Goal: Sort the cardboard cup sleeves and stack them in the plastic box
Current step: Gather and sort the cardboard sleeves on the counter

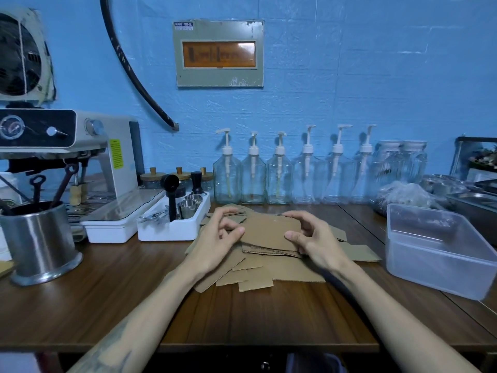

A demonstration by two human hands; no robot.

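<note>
Gripping small stack of cardboard cup sleeves [271, 232] between both your hands, above loose sleeve pile [258, 273] on counter [107, 305]. Your left hand [215, 238]: fingers curled, thumb and forefinger pinched at stack's left edge. Your right hand [312, 238]: thumb on near right edge, fingers arched over far edge. Stack held flat, edges roughly aligned. Plastic box [441, 249]: at your right on counter, apart from pile, no sleeves visible inside. White tray [172, 224] just left of pile; pump bottles [279, 176] along wall behind.

Both hands' fingers [291, 235] on flattened cardboard sleeves [271, 232]
</note>
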